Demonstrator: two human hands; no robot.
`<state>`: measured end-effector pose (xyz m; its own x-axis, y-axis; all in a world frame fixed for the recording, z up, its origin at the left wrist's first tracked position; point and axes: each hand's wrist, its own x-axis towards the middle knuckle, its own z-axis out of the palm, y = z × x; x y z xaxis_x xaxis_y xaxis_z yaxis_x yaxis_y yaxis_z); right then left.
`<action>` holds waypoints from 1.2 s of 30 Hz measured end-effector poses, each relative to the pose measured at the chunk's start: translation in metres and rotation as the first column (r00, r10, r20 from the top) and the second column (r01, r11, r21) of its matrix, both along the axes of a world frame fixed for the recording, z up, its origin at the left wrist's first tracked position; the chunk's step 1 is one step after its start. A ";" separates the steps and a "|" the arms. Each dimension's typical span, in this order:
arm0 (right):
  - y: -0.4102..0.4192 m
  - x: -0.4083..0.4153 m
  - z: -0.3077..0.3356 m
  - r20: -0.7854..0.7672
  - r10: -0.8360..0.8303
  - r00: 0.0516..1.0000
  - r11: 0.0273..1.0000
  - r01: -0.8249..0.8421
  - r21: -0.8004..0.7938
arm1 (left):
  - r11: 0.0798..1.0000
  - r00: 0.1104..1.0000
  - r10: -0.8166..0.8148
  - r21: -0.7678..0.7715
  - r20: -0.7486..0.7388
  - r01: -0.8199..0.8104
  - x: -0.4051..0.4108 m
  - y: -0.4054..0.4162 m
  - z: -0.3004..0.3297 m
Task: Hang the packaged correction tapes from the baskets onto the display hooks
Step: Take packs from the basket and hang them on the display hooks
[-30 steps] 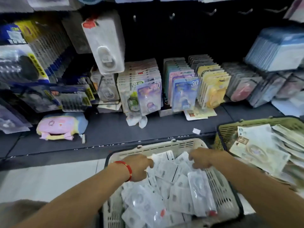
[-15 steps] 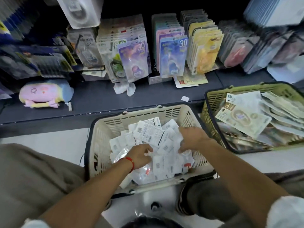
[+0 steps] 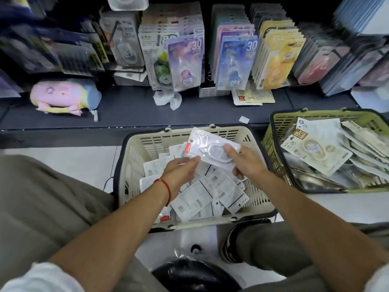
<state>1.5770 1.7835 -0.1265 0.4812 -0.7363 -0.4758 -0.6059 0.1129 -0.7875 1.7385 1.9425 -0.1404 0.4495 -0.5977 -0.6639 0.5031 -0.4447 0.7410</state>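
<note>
Held pack: a clear correction tape pack was held above the beige basket, tilted.
Right hand: the pack's right end was gripped, thumb on top.
Left hand: the pack's lower left edge was touched by the fingertips; a red string was worn at the wrist.
Beige basket: white packs were piled inside, backs up.
Green basket: it was set just right of the beige one, filled with cream-coloured packs.
Shelf: rows of hung packs were seen above its far edge, a pastel pouch at its left.
</note>
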 end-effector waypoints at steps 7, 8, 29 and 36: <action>0.068 0.040 -0.039 -0.067 0.091 0.994 0.923 -0.059 0.380 | 0.973 0.979 0.196 -0.136 0.046 -0.188 0.003 0.017 -0.008; 0.071 0.038 -0.050 -0.225 0.134 0.965 0.969 -0.080 0.235 | 0.979 0.973 0.194 -0.093 0.122 -0.183 0.009 0.023 -0.010; 0.032 0.041 -0.027 0.227 -0.128 0.965 0.871 0.001 0.491 | 0.960 0.836 -0.277 0.103 0.474 0.260 0.010 0.048 -0.031; 0.027 0.043 -0.026 0.263 -0.358 0.896 0.715 0.082 0.694 | 0.927 0.692 -0.330 0.082 0.642 0.366 0.005 0.051 -0.035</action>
